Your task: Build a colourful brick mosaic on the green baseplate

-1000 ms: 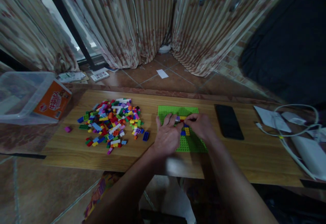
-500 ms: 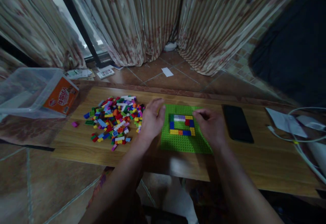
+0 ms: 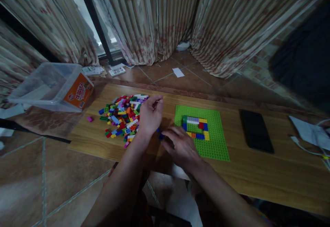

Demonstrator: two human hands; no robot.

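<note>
The thumb and index finger of the right hand are a little apart, with their tips at a dark blue brick; whether they grip it, I cannot tell. Beyond these fingertips and slightly left is the left hand; its fingers are bent, the thumb near them, and I cannot tell if they pinch something. Just left of its fingers lies the brick pile, partly hidden by this hand. To the right of the right fingers is the green baseplate, which bears a rectangular brick frame. Farther right of them lies a black phone.
</note>
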